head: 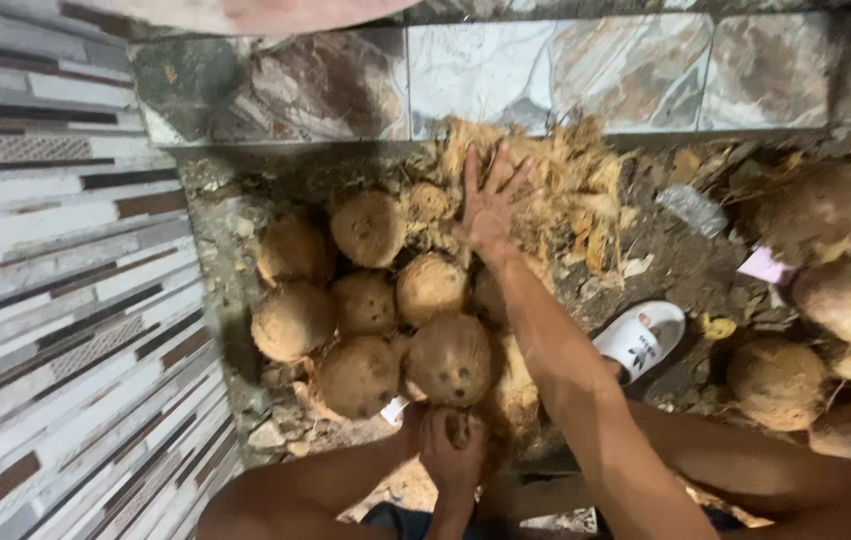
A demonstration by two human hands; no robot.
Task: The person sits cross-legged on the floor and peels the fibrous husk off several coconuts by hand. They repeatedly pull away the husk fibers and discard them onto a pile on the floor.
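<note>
My right hand (489,205) reaches forward with its fingers spread, lying on a heap of dry coconut husk fibre (571,185) just behind a pile of several husked brown coconuts (366,305). Its forearm passes over the right side of that pile. Close to my body, my left hand (453,455) is curled around a small brown piece (458,428), just below the nearest coconut (451,358), which shows its dark eyes. My bare knees frame the bottom of the view.
A white sandal (641,338) lies on the dirt to the right of my arm. Further right sit more coconuts (778,382), a pink scrap (766,265) and a crumpled clear wrapper (694,208). A striped tiled wall (56,300) stands left, a stone-tiled wall (546,75) behind.
</note>
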